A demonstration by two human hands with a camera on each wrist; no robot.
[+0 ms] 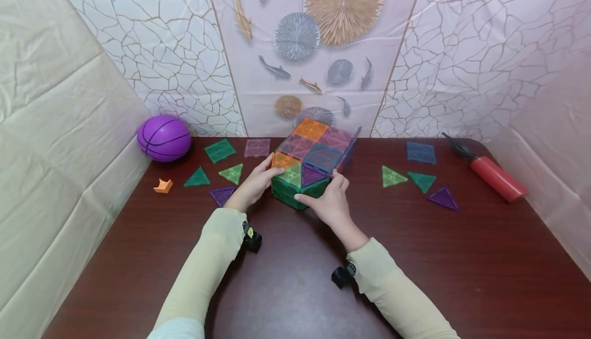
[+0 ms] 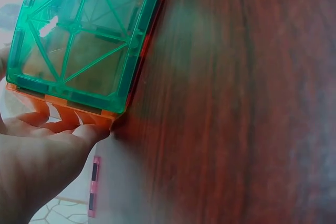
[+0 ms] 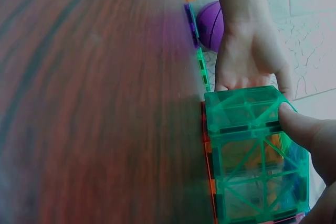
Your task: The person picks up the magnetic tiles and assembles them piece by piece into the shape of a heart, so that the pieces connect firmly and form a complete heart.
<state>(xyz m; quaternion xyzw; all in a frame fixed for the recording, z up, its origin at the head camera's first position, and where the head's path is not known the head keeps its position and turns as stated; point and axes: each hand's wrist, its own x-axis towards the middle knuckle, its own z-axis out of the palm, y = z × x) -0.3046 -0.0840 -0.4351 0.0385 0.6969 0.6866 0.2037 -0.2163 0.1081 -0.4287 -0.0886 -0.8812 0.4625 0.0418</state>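
Note:
A box-like structure of translucent magnetic tiles [image 1: 324, 157] stands on the table between both hands. Orange, pink and blue squares make up its top, with a light green triangle [image 1: 293, 175] and a purple triangle [image 1: 312, 174] at the near end. Green square tiles [image 2: 79, 30] form its front walls. My left hand [image 1: 253, 185] grips the left side, fingers against an orange tile [image 2: 68, 109]. From the right, my right hand [image 1: 331, 203] holds the structure, its thumb [image 3: 302, 124] on a green front tile [image 3: 244, 109]. The structure's far side is mostly hidden.
Loose tiles lie to the left, among them a green square [image 1: 219, 151], and to the right, including a blue square [image 1: 420, 153]. A purple ball [image 1: 164, 138] and an orange piece [image 1: 163, 185] sit at left. A red hand pump [image 1: 497, 179] lies at right.

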